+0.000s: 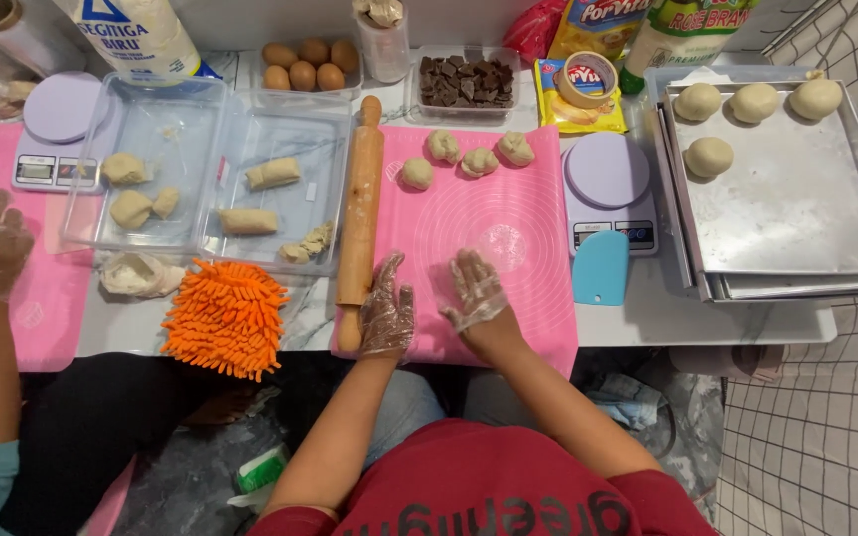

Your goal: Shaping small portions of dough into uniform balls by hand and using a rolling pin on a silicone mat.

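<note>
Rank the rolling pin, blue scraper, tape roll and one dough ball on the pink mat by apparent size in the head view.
1. rolling pin
2. blue scraper
3. tape roll
4. dough ball

The last two look close.

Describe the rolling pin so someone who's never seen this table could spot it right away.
Find the pink mat in front of the person. Along its left edge lies the wooden rolling pin, lengthwise beside the left hand. It is the only long wooden thing there.

Yellow snack packet [578, 104] back centre; white flour bag [136, 35] back left.
</note>
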